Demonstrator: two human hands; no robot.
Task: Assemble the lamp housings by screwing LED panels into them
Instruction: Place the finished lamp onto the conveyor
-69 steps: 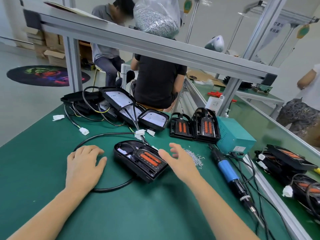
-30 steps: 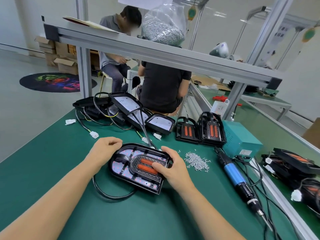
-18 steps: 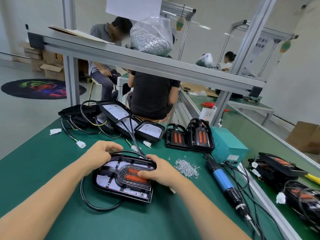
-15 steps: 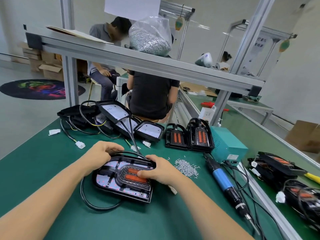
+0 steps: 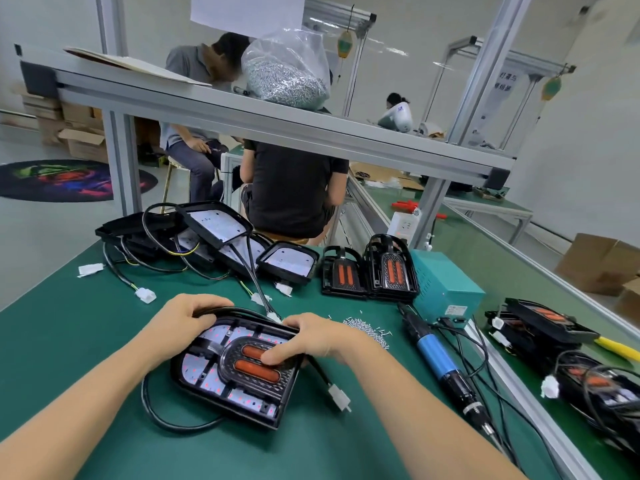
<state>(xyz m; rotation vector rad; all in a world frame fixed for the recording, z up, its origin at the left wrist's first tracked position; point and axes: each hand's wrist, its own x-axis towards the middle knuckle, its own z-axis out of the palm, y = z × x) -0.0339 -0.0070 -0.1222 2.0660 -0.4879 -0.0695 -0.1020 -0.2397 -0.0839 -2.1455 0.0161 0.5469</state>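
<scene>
Both hands are closed on the lamp housing [image 5: 239, 370], which lies flat on the green surface [image 5: 69, 334] toward its near edge, about midway between its left and right edges. By the left hand [image 5: 183, 315] the far left corner of the housing is gripped, the fingers curled over the rim. By the right hand [image 5: 304, 337] the far right corner is held, with the fingers curled over the rim and the thumb pressed on the raised black insert carrying two orange strips [image 5: 256, 362]. The white LED panel [image 5: 204, 367] is seated inside the housing, showing through the black ribs and dotted with small red points. A black cable [image 5: 162, 415] is looped round the left and near side of the housing; a white connector [image 5: 339, 400] lies just beside its right edge.

A small heap of loose screws [image 5: 367, 329] is scattered just right of the right hand. An electric screwdriver [image 5: 436, 356] with a blue grip section is laid near the right edge, its cord running to a teal power box [image 5: 446, 284]. Two more housings with orange strips [image 5: 370, 271] are stood beside that box, and a pile of housings with wires [image 5: 194, 233] is gathered at the far left corner. Further housings [image 5: 540, 327] are seen beyond the right edge. A clear bag of screws [image 5: 287, 74] is kept on the overhead shelf.
</scene>
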